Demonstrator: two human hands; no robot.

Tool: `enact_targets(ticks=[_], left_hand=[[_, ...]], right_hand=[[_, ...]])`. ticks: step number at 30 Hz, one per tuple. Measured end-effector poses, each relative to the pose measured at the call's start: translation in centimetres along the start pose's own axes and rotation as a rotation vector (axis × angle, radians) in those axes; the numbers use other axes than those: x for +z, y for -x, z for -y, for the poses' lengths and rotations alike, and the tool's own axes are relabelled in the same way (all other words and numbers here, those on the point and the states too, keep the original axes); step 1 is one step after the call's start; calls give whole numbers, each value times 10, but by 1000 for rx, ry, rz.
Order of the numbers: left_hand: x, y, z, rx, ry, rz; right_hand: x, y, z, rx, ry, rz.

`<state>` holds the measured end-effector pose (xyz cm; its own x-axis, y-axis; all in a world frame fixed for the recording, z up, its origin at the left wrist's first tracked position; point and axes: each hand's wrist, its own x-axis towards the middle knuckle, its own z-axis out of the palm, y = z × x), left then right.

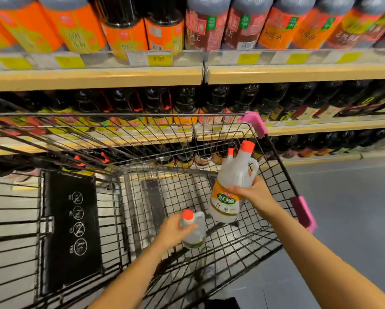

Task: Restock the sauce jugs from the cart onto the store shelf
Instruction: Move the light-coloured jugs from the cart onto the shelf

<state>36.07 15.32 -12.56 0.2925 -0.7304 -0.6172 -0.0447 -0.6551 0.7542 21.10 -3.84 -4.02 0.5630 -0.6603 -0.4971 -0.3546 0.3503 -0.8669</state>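
Note:
My right hand [252,190] grips a clear jug [228,197] with an orange-red cap and an orange and green label, held above the right side of the wire cart [142,190]. A second cap shows just behind it, so there may be two jugs in that hand. Lower in the basket, my left hand [174,230] wraps the neck of another clear jug [194,230] with an orange-red cap. It stands upright on the cart floor. The store shelf [298,73] runs across the top of the view, beyond the cart.
Dark sauce bottles with orange and red labels fill the upper shelf [93,76] and the lower rows behind the cart. Yellow price tags [159,58] line the shelf edge. Pink corner guards [255,123] mark the cart's right rim. Grey floor [343,208] lies to the right.

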Motion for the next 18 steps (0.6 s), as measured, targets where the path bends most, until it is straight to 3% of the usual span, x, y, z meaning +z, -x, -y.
enact_targets(ticks=[3, 9, 18], left_hand=[[-18, -25, 1, -47, 120, -113], [-38, -31, -31, 23, 140, -148], [-55, 11, -176, 268, 12, -136]], right_hand=[[-3, -3, -7, 16, -38, -41], [-16, 0, 1, -9, -85, -107], [-71, 69, 68, -67, -135, -225]])
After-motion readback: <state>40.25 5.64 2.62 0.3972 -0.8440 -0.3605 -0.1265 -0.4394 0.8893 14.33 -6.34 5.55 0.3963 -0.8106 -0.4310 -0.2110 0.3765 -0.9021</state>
